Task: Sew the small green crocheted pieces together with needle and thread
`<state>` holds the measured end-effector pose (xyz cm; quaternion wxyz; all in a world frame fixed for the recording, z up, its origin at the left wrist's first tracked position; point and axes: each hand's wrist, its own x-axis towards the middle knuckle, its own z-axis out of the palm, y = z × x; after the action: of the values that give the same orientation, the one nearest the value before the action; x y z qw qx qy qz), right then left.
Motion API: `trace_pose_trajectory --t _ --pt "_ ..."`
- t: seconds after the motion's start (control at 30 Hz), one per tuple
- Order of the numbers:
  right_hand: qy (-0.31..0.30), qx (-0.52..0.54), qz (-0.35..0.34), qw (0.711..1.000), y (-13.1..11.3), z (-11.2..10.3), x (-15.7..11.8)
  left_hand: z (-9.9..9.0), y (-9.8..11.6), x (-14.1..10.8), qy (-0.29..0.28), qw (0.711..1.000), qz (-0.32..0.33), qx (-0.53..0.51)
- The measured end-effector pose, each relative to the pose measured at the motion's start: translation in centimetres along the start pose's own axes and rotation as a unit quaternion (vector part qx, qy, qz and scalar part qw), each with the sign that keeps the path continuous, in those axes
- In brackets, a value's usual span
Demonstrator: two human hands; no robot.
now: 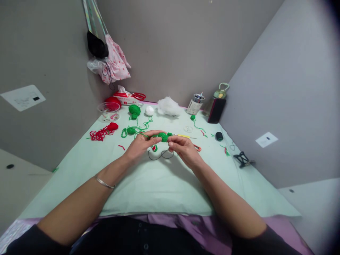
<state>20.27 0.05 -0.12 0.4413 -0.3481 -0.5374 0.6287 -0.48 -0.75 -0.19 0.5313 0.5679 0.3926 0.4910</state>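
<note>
My left hand [142, 146] is closed on a small green crocheted piece [163, 137], held above the table between thumb and fingers. At the right edge of this piece, my right hand [184, 148] has its thumb and fingers pinched together; what they grip is too small to make out. A dark thread [156, 159] curls below the hands, one end rising toward my right fingers. Partly hidden behind my left hand is a small green piece with red and white [154, 148]. Beyond the right fingers lies a crochet hook with a yellow handle [183, 136].
Green yarn balls [134, 110], red yarn [102, 132], a white ball [149, 111] and white stuffing [169, 106] lie further back. A clear tub [108, 112] stands left; a pen can [195, 104], bottle [221, 91] and phone [217, 111] stand right. Walls enclose the table.
</note>
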Motion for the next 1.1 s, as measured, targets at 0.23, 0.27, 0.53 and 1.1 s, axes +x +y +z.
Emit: trace_pose_trajectory --t 0.23,0.27,0.53,1.1 --pt "-0.008 -0.006 -0.009 1.0 -0.4 -0.3 0.0 0.0 0.0 0.1 -0.01 0.999 0.018 -0.024" --pt "-0.009 -0.005 -0.007 1.0 -0.3 -0.3 0.1 0.0 0.0 0.0 -0.011 0.999 0.02 -0.023" --pt "-0.039 0.02 -0.003 0.999 0.4 0.3 0.3 0.7 -0.4 -0.2 -0.068 0.997 0.01 -0.037" --pt "-0.024 0.05 0.071 0.996 -0.3 0.5 0.0 1.1 0.1 -0.6 -0.05 0.99 0.08 0.109"
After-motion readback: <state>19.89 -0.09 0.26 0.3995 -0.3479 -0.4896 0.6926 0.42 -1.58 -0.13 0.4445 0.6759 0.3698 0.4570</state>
